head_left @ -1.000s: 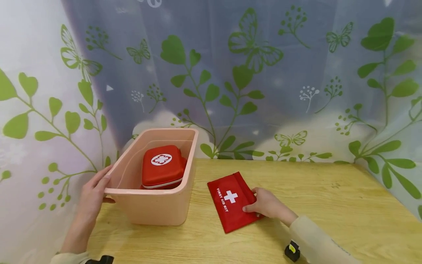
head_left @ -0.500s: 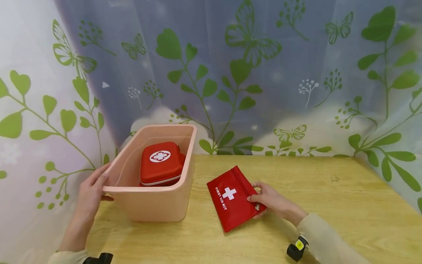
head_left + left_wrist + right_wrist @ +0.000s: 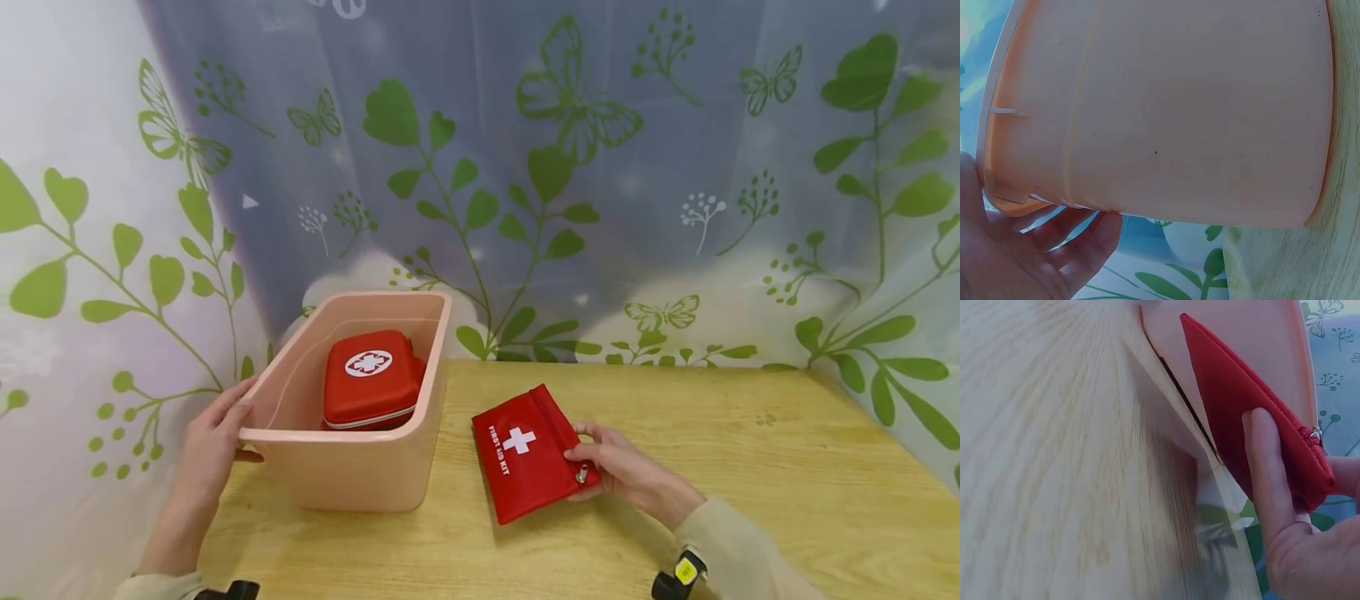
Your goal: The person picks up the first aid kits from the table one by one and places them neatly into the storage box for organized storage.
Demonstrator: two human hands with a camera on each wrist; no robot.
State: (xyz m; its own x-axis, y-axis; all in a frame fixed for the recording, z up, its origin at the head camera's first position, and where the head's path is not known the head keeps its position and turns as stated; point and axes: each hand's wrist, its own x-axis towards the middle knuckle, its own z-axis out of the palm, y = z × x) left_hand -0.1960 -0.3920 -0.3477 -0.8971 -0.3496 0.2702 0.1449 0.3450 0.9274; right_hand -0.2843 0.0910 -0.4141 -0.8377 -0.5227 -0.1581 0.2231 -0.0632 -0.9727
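A pink plastic bin (image 3: 352, 471) stands at the left of the table. My left hand (image 3: 213, 442) grips its near left corner, thumb over the rim and fingers below the lip, as the left wrist view (image 3: 1035, 250) also shows of that hand. In the bin lies a red zippered case (image 3: 367, 387) with a white emblem, on top of other red material partly hidden. My right hand (image 3: 622, 471) pinches the zipper end of a flat red first aid pouch (image 3: 517, 475). The pouch is tilted and raised off the table in the right wrist view, fingers beneath it, its metal zipper pull (image 3: 1315, 434) showing.
The wood-grain table (image 3: 750, 467) reaches back to a curtain (image 3: 660, 208) printed with green leaves and butterflies, which also hangs along the left side. Black wrist cameras are strapped to both forearms, the right one (image 3: 678, 575) with a yellow patch.
The pouch, which lay flat on the table, has been lifted at its right end and tilted. My right hand has shifted slightly right on it. The left hand keeps its hold on the bin.
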